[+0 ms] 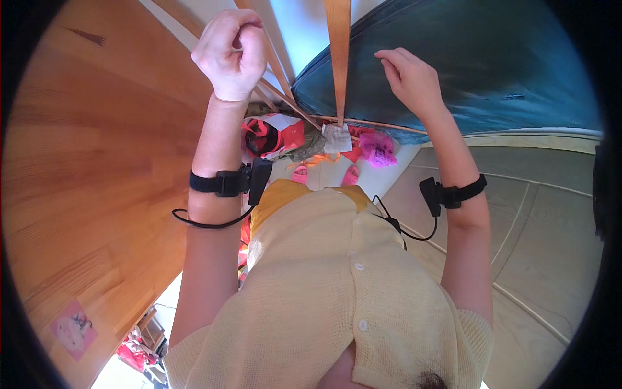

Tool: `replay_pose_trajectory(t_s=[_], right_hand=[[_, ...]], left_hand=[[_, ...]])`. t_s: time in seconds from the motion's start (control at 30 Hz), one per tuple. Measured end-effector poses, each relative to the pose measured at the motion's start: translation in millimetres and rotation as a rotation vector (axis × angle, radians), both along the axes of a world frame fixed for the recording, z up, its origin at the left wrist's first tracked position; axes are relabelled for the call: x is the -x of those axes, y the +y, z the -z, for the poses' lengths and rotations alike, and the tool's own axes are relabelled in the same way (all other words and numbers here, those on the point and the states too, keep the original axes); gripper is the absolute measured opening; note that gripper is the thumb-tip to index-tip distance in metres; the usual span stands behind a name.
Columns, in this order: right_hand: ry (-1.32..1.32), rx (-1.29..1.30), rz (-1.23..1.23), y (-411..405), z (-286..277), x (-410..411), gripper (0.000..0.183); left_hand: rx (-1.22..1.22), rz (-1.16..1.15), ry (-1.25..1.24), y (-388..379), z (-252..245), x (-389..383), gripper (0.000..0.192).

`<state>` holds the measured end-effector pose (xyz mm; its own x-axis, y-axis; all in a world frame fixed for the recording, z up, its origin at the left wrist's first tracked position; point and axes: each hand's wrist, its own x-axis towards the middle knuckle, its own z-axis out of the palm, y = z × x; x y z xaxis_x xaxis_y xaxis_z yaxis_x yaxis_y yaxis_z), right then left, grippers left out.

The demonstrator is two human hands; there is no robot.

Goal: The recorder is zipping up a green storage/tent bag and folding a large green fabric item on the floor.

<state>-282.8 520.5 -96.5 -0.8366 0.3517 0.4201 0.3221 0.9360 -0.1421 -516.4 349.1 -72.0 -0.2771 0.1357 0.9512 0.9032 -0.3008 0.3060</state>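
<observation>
My left hand is raised at the upper left with its fingers curled into a fist; no object shows in it. It is near slanted wooden bars, and whether it touches them I cannot tell. My right hand is held up at the upper right, its fingers bent and close together with nothing visible in them. Behind it spreads a dark teal sheet-like covering. A wooden post stands between the two hands. Each forearm wears a black strap with a small black device and a cable.
A large wooden panel fills the left side. On the floor ahead lie a red and white bag, a pink plastic bag and a sheet of paper, close to my pink slippers. Pale panelled furniture is at the right.
</observation>
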Motion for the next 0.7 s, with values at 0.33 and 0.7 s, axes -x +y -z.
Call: replay_pose_trajectory(t_s=[0.33, 0.7], right_hand=[[-0.258, 0.213, -0.032, -10, 44, 9, 0.015], [-0.535, 0.5, 0.049, -28, 93, -31, 0.025]], left_hand=[[0.126, -0.049, -0.434, -21, 45, 23, 0.011], [0.293, -0.002, -0.841, -24, 95, 30, 0.017]])
